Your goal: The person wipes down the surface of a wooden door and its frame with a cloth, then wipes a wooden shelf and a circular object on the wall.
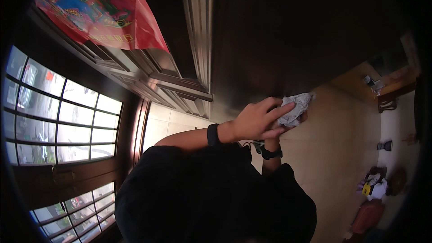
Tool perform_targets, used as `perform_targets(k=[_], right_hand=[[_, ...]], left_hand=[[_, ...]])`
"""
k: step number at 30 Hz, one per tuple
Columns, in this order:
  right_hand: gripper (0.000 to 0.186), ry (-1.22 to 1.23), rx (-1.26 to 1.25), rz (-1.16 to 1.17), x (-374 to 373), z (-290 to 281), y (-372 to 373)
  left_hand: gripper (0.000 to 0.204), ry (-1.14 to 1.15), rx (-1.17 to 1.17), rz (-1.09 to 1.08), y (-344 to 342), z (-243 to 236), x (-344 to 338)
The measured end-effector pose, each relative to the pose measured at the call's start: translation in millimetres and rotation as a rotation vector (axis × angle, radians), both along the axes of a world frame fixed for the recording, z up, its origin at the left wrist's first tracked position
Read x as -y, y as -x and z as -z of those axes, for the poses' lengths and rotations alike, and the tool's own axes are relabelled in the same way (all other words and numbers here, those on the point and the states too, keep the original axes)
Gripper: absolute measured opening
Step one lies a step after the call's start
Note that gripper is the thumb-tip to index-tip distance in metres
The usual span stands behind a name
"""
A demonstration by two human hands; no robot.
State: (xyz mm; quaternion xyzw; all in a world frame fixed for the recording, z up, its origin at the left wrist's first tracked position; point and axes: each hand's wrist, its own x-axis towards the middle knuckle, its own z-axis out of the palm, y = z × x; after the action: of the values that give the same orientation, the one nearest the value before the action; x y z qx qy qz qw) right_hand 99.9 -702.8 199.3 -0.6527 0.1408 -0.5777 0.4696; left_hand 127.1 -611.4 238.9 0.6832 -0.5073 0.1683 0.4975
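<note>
A crumpled light grey cloth (294, 109) is bunched between my two hands, just right of centre. Over its left side lie the fingers of my left hand (256, 120), closed on it, with a black band on that wrist. My right hand (272, 142) comes up from below, mostly hidden behind the left hand and the cloth. Its fingertips show at the cloth's lower right edge, gripping it from beneath. Right in front of the hands rises a large dark, smooth surface (261, 58).
A brown panelled door (198, 40) stands at the left, with a red decorated paper sheet (112, 13) hanging on it. Barred windows (67, 112) lie farther left. Pale floor (324, 153) stretches right, toward a reddish-brown seat (368, 216) and a wooden table (360, 76).
</note>
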Motion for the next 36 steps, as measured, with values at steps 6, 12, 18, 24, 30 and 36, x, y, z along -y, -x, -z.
perform_targets(k=[6,12,18,24,30,36], right_hand=[[0.065,0.084,0.074,-0.160,11,75,11],[0.064,0.100,0.099,-0.180,26,68,5],[0.062,0.044,0.106,-0.195,47,45,-13],[0.061,0.090,0.058,-0.269,40,85,-9],[0.059,0.272,0.050,-0.390,24,122,19],[0.058,0.590,-0.377,-0.205,15,117,52]], left_hand=[[0.065,-0.262,-0.029,-0.042,7,35,0],[0.063,-0.222,0.011,-0.078,12,0,0],[0.059,0.028,0.147,-0.113,1,-36,8],[0.058,0.001,0.112,-0.075,-4,-5,0],[0.049,-0.222,-0.113,-0.027,0,46,-23],[0.047,-0.359,-0.409,-0.011,2,74,-38]])
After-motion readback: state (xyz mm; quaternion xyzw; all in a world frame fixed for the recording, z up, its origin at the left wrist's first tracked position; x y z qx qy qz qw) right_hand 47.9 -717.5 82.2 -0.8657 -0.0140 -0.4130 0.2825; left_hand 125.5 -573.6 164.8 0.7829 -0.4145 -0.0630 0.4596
